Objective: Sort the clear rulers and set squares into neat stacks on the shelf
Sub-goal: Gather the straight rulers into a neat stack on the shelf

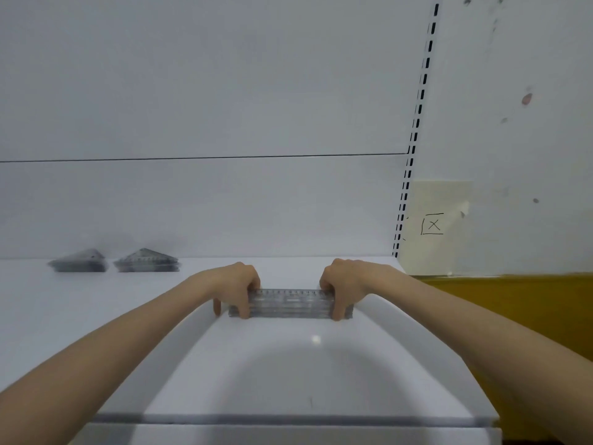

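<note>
Head view: ruler stack [290, 302] gripped between left hand [239, 285] and right hand [341, 285].

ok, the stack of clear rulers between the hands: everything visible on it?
The stack of clear plastic rulers appears to rest flat on the white shelf, long side facing the camera, several layers deep, edges roughly flush. Dark graduation marks show along the top ruler. The left hand grips its left end, the right hand its right end.

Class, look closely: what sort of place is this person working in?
Likely a shop or stockroom shelving unit: a white shelf, a slotted upright rail beside the back panel, and stock-like piles, the ruler stack and a set-square stack.
</note>
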Tool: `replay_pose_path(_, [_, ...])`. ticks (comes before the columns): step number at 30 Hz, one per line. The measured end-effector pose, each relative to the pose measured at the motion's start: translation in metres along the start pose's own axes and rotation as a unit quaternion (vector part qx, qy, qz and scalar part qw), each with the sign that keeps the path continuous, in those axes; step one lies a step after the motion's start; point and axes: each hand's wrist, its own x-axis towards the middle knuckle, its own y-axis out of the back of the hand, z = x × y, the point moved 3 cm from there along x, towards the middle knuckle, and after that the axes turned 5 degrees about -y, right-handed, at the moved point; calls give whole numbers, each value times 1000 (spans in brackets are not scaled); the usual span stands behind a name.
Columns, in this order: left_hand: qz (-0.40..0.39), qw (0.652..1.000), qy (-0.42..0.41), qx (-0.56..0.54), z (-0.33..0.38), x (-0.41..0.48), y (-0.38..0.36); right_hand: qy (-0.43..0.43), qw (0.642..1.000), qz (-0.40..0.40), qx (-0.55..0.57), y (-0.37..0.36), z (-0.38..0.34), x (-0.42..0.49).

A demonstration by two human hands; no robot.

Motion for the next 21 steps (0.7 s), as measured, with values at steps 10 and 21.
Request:
replay_pose_path(10, [4, 998, -22, 53, 9, 9, 3, 14, 999, 51, -13, -10, 10, 7])
replay_pose_path(21, [-12, 998, -30, 48, -45, 41, 24, 25, 999, 41, -16, 7, -11, 71])
